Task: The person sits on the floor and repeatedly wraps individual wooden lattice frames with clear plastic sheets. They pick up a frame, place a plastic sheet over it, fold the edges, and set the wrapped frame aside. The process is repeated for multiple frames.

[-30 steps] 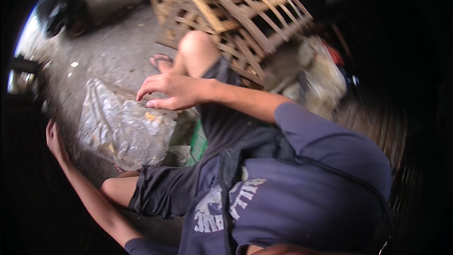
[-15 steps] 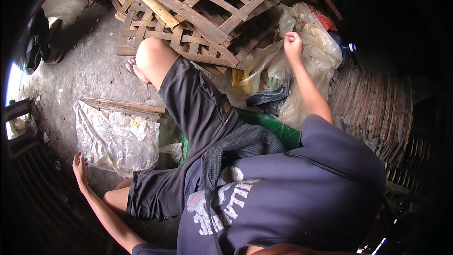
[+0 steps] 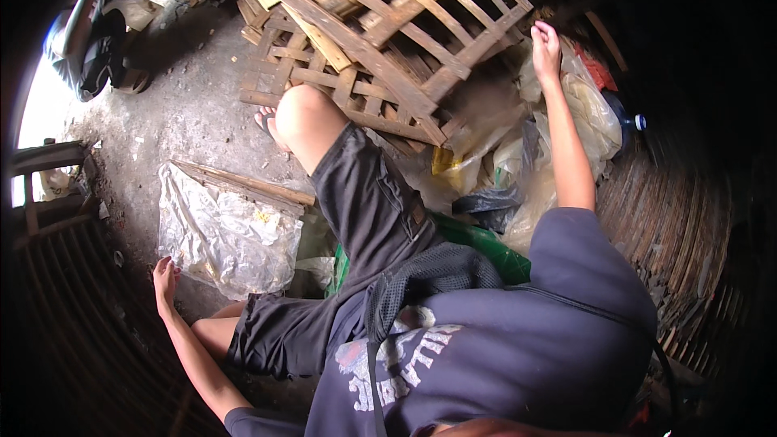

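Note:
My left hand (image 3: pixel 166 279) hangs at the lower left, its fingers loosely apart, with nothing visible in it. It is nearest to the lower left corner of a clear crumpled plastic sheet (image 3: pixel 222 239) lying on the ground with thin wood strips along its far edge. At the upper right my right hand (image 3: pixel 546 48) is stretched out, fingers extended and nothing visible in them. It is beside the right corner of a woven wooden lattice panel (image 3: pixel 421 32), above a heap of translucent plastic sheeting (image 3: pixel 583 113). Whether it touches either is unclear.
Between my legs and the heap shows a green crate-like object (image 3: pixel 486 244), partly hidden. A dark plastic piece (image 3: pixel 490 202) lies on the sheeting. Stacked thin wood strips (image 3: pixel 668 202) stand on the right, near a blue-capped bottle (image 3: pixel 639 122). Dark slats (image 3: pixel 73 299) line the left.
My right hand has moved up toward the lattice panel's corner, its fingers straightening. My left hand stays near the plastic sheet. The whole view has shifted, so the scene sits farther right.

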The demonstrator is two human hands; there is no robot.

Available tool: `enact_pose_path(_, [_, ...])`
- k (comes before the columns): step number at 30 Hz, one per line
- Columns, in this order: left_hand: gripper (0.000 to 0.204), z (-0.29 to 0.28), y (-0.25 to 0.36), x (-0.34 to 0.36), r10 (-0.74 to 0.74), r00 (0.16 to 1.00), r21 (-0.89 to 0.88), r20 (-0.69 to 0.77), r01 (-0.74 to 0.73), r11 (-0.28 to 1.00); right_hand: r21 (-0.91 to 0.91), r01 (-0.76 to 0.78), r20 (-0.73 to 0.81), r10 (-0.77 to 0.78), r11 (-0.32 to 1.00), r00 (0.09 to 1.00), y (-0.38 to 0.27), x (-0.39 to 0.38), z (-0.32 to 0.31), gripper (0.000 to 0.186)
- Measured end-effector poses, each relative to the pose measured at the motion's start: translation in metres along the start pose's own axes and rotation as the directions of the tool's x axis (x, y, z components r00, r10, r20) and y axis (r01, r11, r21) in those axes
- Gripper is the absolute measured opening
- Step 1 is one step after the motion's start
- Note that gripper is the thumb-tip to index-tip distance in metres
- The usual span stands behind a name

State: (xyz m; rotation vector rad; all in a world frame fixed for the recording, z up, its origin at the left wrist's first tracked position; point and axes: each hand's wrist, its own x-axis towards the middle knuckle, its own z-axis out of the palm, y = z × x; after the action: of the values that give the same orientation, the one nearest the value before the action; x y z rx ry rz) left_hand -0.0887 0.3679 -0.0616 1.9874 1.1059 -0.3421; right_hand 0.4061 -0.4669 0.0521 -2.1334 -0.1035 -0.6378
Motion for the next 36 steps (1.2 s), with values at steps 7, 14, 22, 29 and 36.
enact_pose_path(7, [0.032, 0.010, 0.020, 0.000, 0.068, 0.997, -0.142, -0.023, -0.070, 0.987, 0.019, -0.457, 0.129, 0.451, 0.889, 0.883, -0.077, 0.089, 0.029, 0.070])
enact_pose_path(14, [0.034, 0.010, 0.018, -0.003, 0.022, 0.999, -0.153, -0.037, -0.027, 0.988, 0.023, -0.688, 0.360, 0.636, 0.726, 0.683, -0.060, 0.114, 0.082, 0.043])
enact_pose_path(22, [0.035, 0.008, 0.017, -0.016, -0.011, 0.999, -0.170, -0.038, 0.004, 0.985, 0.098, -0.476, 0.150, 0.460, 0.874, 0.875, -0.067, 0.120, 0.089, 0.023])
enact_pose_path(29, [0.035, 0.002, 0.018, -0.024, -0.028, 0.999, -0.175, -0.042, 0.020, 0.984, 0.523, -0.265, 0.103, 0.249, 0.810, 0.963, -0.156, 0.136, 0.066, 0.018])
enact_pose_path(36, [0.035, 0.001, 0.016, -0.019, 0.081, 0.996, -0.240, -0.045, -0.089, 0.967, 0.663, 0.171, 0.013, -0.239, 0.729, 0.971, -0.343, 0.111, 0.057, 0.012])
